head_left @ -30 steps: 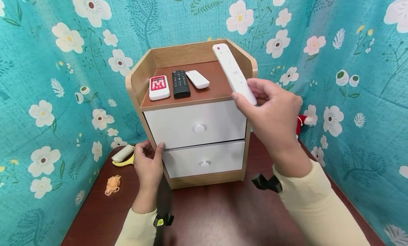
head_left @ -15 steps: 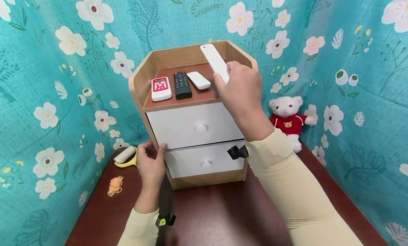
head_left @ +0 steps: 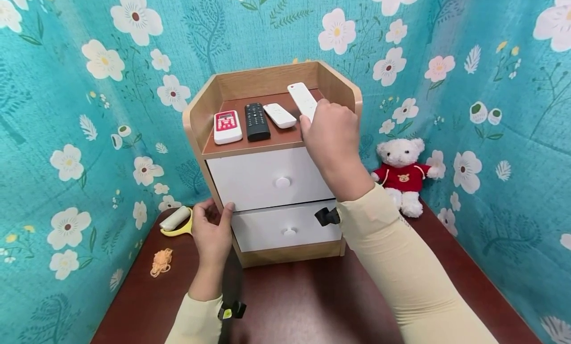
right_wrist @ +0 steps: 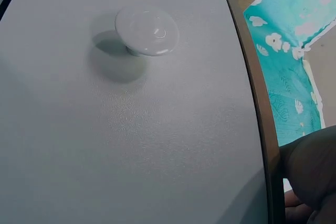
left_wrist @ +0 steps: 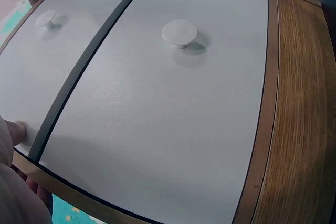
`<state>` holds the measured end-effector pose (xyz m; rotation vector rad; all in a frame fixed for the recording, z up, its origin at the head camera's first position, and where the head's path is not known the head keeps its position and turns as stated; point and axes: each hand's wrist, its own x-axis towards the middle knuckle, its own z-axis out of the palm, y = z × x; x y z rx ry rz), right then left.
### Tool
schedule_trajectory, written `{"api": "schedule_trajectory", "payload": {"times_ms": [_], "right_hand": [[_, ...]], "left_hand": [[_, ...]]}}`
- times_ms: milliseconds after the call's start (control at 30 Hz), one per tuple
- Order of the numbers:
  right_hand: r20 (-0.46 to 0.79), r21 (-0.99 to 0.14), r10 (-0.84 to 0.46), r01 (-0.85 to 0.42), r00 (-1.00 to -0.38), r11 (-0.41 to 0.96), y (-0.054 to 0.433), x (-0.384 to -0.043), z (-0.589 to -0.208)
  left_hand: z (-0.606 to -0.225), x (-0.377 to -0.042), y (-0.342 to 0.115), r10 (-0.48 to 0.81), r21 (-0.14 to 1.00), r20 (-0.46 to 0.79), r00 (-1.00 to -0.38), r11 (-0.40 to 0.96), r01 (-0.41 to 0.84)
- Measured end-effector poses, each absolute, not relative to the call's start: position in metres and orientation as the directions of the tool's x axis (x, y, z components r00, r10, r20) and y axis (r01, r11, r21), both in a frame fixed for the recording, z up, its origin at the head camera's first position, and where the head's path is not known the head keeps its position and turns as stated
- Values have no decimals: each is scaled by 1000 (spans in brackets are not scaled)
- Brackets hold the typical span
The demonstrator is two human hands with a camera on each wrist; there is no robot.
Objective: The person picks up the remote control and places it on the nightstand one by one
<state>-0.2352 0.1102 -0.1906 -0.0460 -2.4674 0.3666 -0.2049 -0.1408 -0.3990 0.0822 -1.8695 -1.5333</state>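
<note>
My right hand grips the lower end of a long white remote control over the right part of the cabinet's brown top. Whether that remote touches the top cannot be told. Left of it lie a short white remote, a black remote and a white remote with a red face, side by side. My left hand holds the left side edge of the small wooden cabinet, thumb on the front and fingers behind the side. In the left wrist view, the thumb rests near the gap between the drawers.
The cabinet has two white drawers with round knobs. A white teddy bear in a red top sits at the right. On the left of the dark red table lie a yellow-handled lint roller and orange yarn. Flowered teal cloth stands behind.
My right hand has moved left and over the cabinet top, carrying the long white remote lower. The teddy bear has come into full sight. My left hand keeps its place on the cabinet side.
</note>
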Motion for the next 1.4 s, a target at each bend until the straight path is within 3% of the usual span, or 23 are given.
{"api": "schedule_trajectory", "payload": {"times_ms": [600, 867, 967, 1133, 1200, 1267, 1400], "right_hand": [[613, -216, 140, 6, -778, 976, 102, -241, -198], [617, -267, 143, -34, -774, 963, 99, -229, -202], [704, -287, 113, -135, -701, 948, 105, -214, -214], [917, -207, 34, -399, -398, 894, 134, -190, -259], [946, -177, 25, -454, -322, 873, 148, -183, -281], [954, -171, 20, -489, -298, 855, 160, -179, -302], [941, -176, -18, -536, -337, 826, 178, -178, -337]], "left_hand": [[-400, -207, -148, -471, 881, 471, -746, 294, 370], [-396, -206, -152, -476, 879, 473, -741, 311, 361], [-397, -205, -152, -478, 881, 470, -742, 308, 359], [-396, -204, -152, -463, 877, 477, -747, 308, 369], [-394, -205, -151, -456, 869, 491, -742, 316, 380], [-392, -205, -151, -452, 861, 505, -736, 327, 390], [-386, -208, -154, -434, 850, 521, -735, 340, 402]]}}
